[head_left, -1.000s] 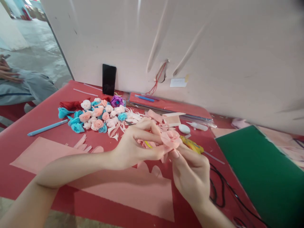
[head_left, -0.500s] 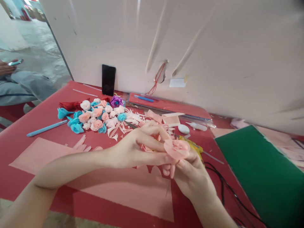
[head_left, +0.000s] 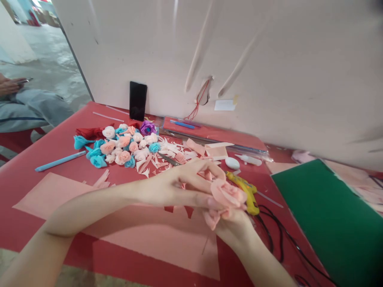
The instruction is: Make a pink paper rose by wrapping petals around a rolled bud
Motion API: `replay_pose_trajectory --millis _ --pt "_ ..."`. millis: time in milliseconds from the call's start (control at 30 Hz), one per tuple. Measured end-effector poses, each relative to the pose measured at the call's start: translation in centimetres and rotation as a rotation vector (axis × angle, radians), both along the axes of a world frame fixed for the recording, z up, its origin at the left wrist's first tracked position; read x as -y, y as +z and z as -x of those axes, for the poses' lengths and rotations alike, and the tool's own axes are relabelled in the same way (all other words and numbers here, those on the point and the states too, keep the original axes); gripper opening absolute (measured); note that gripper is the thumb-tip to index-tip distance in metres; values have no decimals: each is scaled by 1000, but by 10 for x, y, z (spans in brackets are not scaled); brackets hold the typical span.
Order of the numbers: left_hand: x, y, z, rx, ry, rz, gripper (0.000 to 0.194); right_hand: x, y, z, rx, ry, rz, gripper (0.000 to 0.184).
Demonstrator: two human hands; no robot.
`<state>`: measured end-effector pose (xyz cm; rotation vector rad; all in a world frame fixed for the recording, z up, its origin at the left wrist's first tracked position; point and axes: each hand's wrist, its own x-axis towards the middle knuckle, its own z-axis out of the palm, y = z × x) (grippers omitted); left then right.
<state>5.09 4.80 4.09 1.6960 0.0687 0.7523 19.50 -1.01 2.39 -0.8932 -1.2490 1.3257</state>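
A pale pink paper rose [head_left: 228, 193] is between my two hands above the table. My left hand [head_left: 191, 185] is closed on its left side, thumb and fingers pressed to the outer petal. From below and behind, my right hand [head_left: 235, 227] grips the rose's base; its fingers are largely hidden by the flower. Gathered pink paper [head_left: 212, 219] sticks out under the bloom, and a thin stem-like line [head_left: 205, 245] shows lower down. Beneath my forearms lies a large pink paper sheet [head_left: 167, 247]. A yellow glue gun [head_left: 247, 191] rests just beyond my right hand.
Several paper roses [head_left: 122, 155] are heaped at the left, near scissors [head_left: 169, 159] and paper scraps. A phone [head_left: 138, 100] leans on the wall. A green board [head_left: 326, 215] and black cable [head_left: 281, 235] lie right. Another person's hands [head_left: 8, 85] hold a device at far left.
The rose has turned and shifted slightly right in my hands. My right hand has rotated, its fingers now further behind the flower, and more of the glue gun shows.
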Motion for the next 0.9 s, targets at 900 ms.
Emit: replay_pose_trajectory --millis 900 --pt "-7 -15 -6 109 282 -467 11 -7 2 -26 295 -213 -565 8"
